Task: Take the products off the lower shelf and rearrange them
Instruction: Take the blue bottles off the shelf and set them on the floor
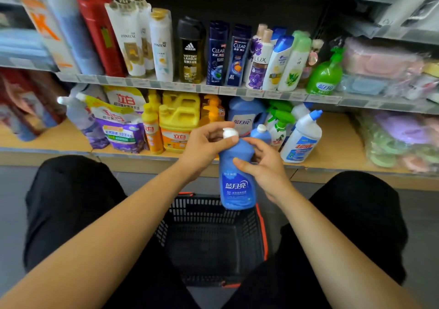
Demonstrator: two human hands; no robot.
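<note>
A blue bottle (pixel 237 178) with a white cap is held upright in front of the lower shelf (pixel 332 142). The left hand (pixel 202 147) holds its neck, the right hand (pixel 263 166) its side. On the shelf stand a yellow jug (pixel 178 121), a white bottle (pixel 301 140) and a purple bag (pixel 121 132).

Bare lower shelf (pixel 337 137) lies open between the white bottle (pixel 301 137) and the bagged goods (pixel 401 137) at right. Leftward, pouches (pixel 121 128), yellow jugs (pixel 179 118) and spray bottles (pixel 280 121) stand packed, close beneath the upper shelf (pixel 213 89).

Bottle (pixel 237 185) between left hand (pixel 202 149) and right hand (pixel 266 168), above basket (pixel 202 213), in front of lower shelf (pixel 332 147).
</note>
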